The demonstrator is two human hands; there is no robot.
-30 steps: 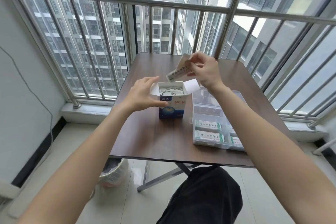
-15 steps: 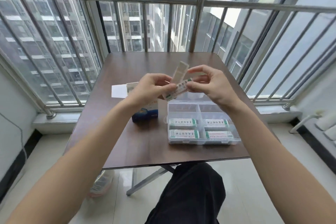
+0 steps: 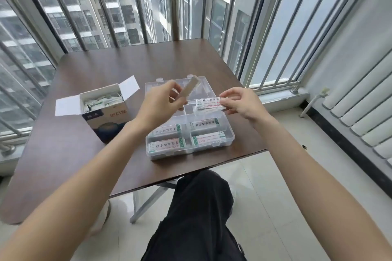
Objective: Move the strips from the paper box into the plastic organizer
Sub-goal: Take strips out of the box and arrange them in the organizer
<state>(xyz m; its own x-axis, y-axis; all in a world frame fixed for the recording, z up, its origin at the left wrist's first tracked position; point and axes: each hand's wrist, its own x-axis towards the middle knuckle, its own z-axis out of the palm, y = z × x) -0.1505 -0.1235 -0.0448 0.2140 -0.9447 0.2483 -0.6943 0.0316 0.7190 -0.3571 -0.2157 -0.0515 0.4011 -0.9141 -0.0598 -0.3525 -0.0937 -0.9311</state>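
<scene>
Setting: you are seated on an enclosed balcony of a high-rise flat. A metal window grille (image 3: 174, 4) runs along the far and right sides, and beyond its bars you see the stacked storeys of neighbouring apartment towers (image 3: 89, 12). A white radiator (image 3: 360, 99) hangs on the right wall above a dark skirting, the floor (image 3: 265, 180) is pale glossy tile, and before you stands a small brown folding table (image 3: 89, 133) on crossed metal legs.

A dark brown wooden surface (image 3: 89, 74) stands on pale glossy floor tiles (image 3: 265, 193) against a tall window with metal bars (image 3: 172, 2). Daylit apartment towers fill the glass. A white radiator (image 3: 360, 108) lines the right wall.
</scene>
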